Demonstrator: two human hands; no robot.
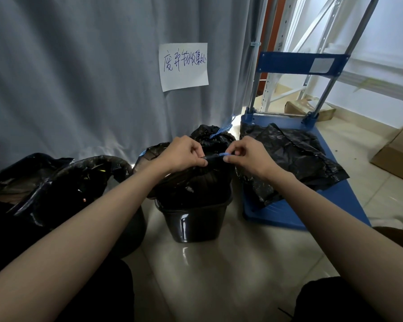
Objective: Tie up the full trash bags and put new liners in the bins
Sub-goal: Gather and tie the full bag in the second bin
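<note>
While both hands work at the neck of the bag (196,182) in the small black bin (193,221), the head view shows the tying step only partly done. The left hand (184,154) pinches the gathered black plastic just above the bin's rim, thumb and forefinger pressed together on the twisted neck. The right hand (247,156) pinches the blue drawstring (223,154) where it comes out of that neck, its fingers curled tight around the end. The two hands are near each other, with only a short stretch of bunched plastic and string between them. No finished knot shows there, so I judge this bag as gathered but not yet tied.

Behind the small black bin, against the grey curtain (79,77), sits another black bag (209,135) with a blue string (221,131) knotted at its top; that one looks done. To the left of the small black bin stand two larger bins (84,182) lined in black plastic whose mouths are wide open, so they seem to be waiting either for tying or already relined; I cannot tell which. To its right, a blue cart (312,210) carries loose, crumpled black liners (293,156), apparently the fresh supply.

What remains, by my reading: knot this bag, lift it out, fit a new liner into the small black bin, and deal with the bins on the left. A paper sign (183,66) hangs on the curtain above.
</note>
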